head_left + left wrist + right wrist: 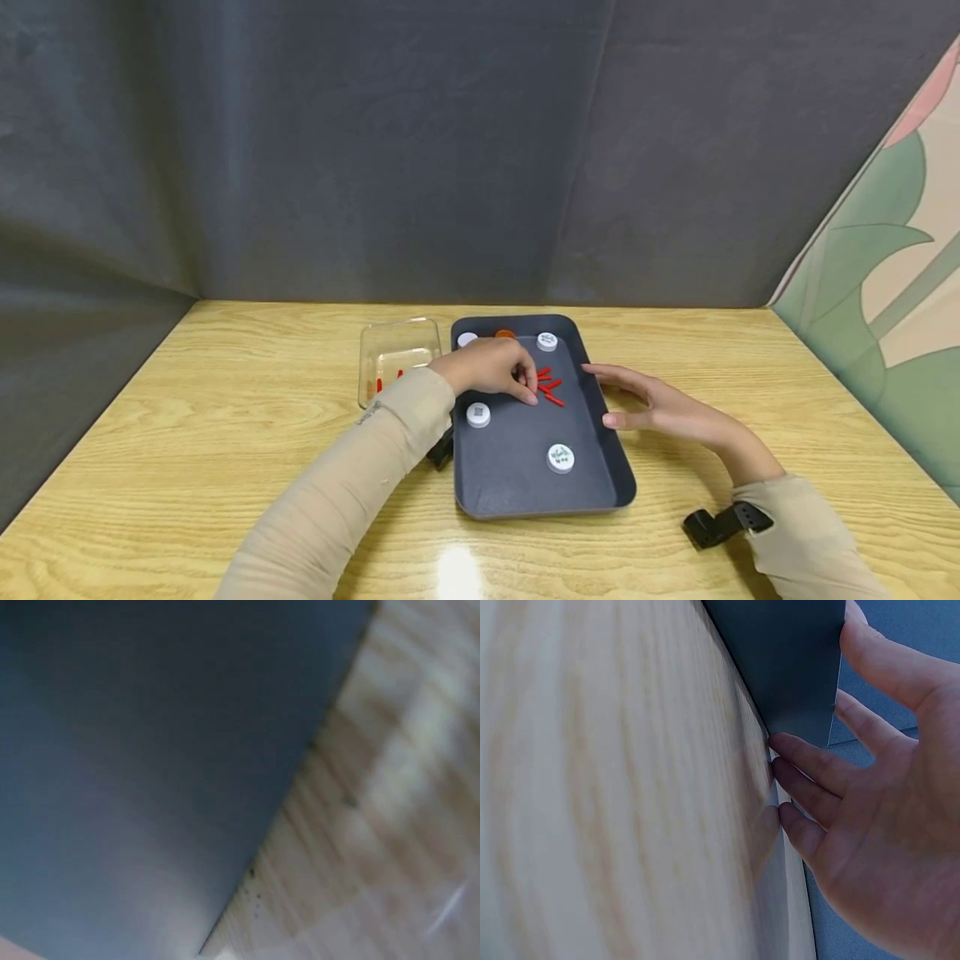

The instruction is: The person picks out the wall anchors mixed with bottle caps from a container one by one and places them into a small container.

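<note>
The left hand [491,367] reaches over the dark grey tray [517,492], its fingers bent and its thumb close to a loose cluster of slim red sticks [554,400] lying on the tray floor; whether it pinches one cannot be told, since the fingertips hide that spot. The right hand [660,412] is relaxed and grasps nothing, its fingers stretched out and the thumb spread apart; in the right wrist view, fingertips meet the outside of the tray wall. Both forearms wear beige sleeves [345,483], and a black wrist strap [752,517] with a small black device circles the right wrist. Also in the tray are four white caps [560,458], one near each corner of the tray or along its left side, some with dark printing on top, and an orange cap [506,333] at the far edge, partly covered by the left hand. Just left of the tray stands a clear container [401,327] with a few red sticks inside, partly behind the left sleeve. Everything sits on a wood-grain worktop [285,375], with a dark curtain [390,150] behind.
</note>
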`<act>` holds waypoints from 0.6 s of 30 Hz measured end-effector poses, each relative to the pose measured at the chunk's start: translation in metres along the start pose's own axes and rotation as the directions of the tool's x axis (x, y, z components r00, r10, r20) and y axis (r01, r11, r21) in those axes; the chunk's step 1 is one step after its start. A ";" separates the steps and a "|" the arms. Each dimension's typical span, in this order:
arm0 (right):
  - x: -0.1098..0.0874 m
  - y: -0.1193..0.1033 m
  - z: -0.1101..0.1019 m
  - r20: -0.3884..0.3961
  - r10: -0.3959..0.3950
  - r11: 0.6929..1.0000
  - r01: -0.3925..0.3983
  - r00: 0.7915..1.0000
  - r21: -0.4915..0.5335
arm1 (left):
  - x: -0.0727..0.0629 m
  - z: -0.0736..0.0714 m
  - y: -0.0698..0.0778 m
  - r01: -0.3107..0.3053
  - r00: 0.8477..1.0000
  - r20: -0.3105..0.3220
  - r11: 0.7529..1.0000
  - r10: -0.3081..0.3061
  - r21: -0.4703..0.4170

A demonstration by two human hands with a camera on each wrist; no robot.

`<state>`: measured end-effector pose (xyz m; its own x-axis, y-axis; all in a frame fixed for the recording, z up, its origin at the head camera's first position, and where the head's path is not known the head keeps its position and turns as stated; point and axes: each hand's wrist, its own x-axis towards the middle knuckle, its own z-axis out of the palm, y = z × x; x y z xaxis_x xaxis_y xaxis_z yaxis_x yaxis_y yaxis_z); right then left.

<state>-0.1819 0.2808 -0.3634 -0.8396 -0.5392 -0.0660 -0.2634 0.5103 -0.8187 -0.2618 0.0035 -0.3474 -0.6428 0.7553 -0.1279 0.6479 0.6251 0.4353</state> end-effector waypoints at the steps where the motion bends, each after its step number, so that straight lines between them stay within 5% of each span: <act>1: 0.000 0.000 0.000 0.000 0.000 1.000 0.000 1.000 -0.001 | 0.000 0.000 0.000 0.001 1.000 0.001 1.000 -0.001 0.002; 18: 0.001 0.001 0.000 -0.004 -0.012 1.000 0.012 1.000 -0.001 | -0.003 -0.004 0.001 0.016 0.999 -0.029 0.998 -0.014 0.054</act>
<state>-0.1827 0.2806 -0.3643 -0.8382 -0.5427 -0.0541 -0.2737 0.5043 -0.8190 -0.2608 0.0012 -0.3431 -0.6637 0.7401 -0.1082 0.6588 0.6469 0.3840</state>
